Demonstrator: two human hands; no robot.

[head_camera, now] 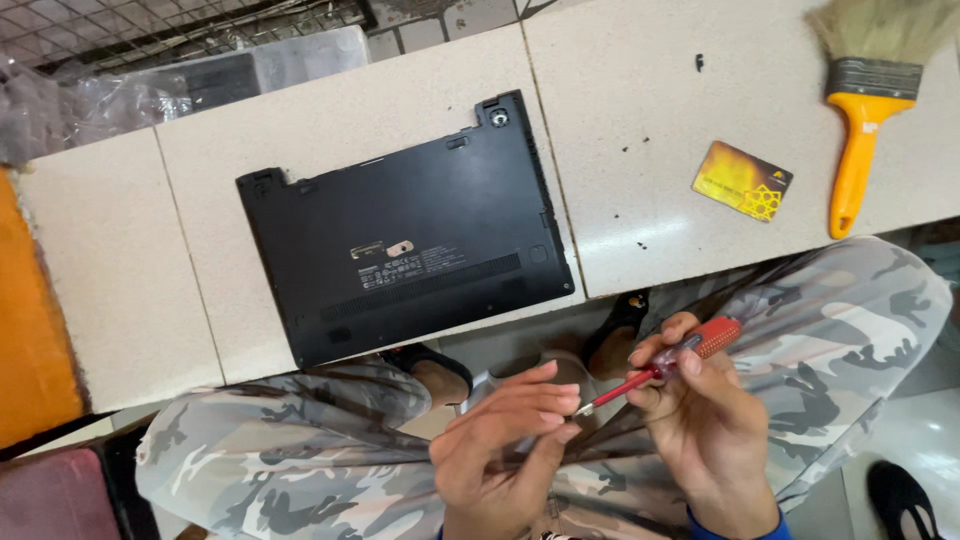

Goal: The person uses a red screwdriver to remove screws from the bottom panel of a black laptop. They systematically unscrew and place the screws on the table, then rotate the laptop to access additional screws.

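Nearest me, over my camouflage-trousered lap, my right hand [700,410] has its grip wrapped around a red-handled screwdriver [665,365], thumb and fingers pressed on the handle, the shaft slanting down to the left. My left hand [505,440] meets its tip, fingers pinched together right at the metal end; whether anything sits between them I cannot tell. Below my knees I see a tiled floor and a black sandal [620,325] on one foot. Beyond my hands runs the desk [330,125], a pale speckled stone slab with seams across it. At its near edge, just overhanging, lies a black laptop base [410,235], underside up, tilted a little, with a label strip and vent slots showing. Toward the right, near the near edge, rests a yellow-orange card [742,180], with small dark specks around it. In the far right corner lies a paintbrush [865,100] with a yellow handle, bristles pointing away. Past the far left edge I make out crumpled clear plastic [130,90] and a wire grid.
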